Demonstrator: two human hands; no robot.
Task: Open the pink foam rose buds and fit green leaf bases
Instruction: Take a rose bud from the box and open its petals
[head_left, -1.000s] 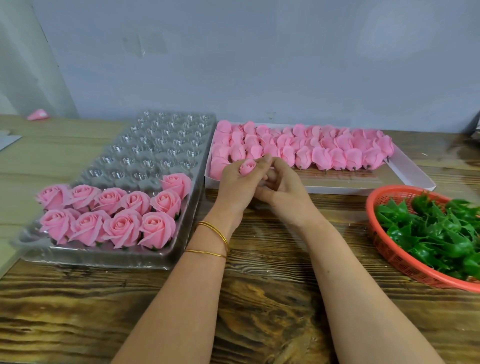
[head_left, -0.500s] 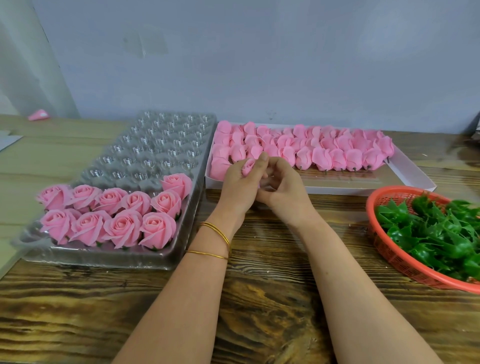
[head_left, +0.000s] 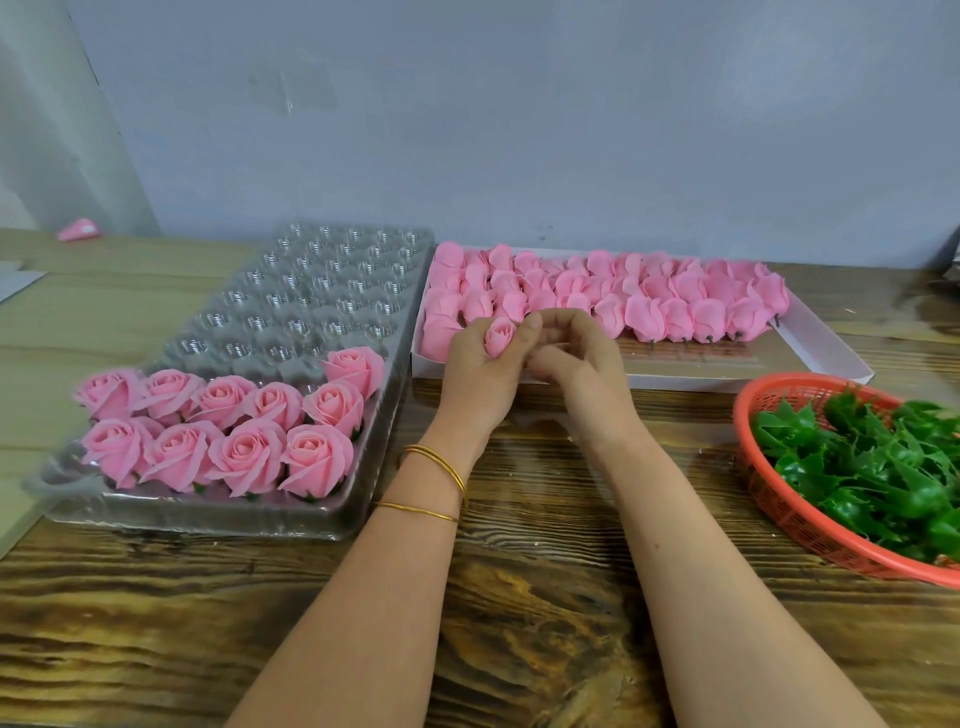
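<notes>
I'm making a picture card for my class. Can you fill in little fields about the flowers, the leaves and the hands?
Held flower: one closed pink rose bud, gripped in the left hand
Right hand: fingers curled beside the bud; contact unclear
Opened roses: ten, at the near end of the clear tray
Unopened buds: rows in the white box
Green leaf bases: piled in the orange basket
Table: dark wood

Pink foam rose bud in my left hand: even pale pink. Glossy plastic leaf bases: dark green. Lattice-pattern plastic basket: orange-red. Wooden table: brown, dark-streaked grain (my thin wrist bangles: gold).
</notes>
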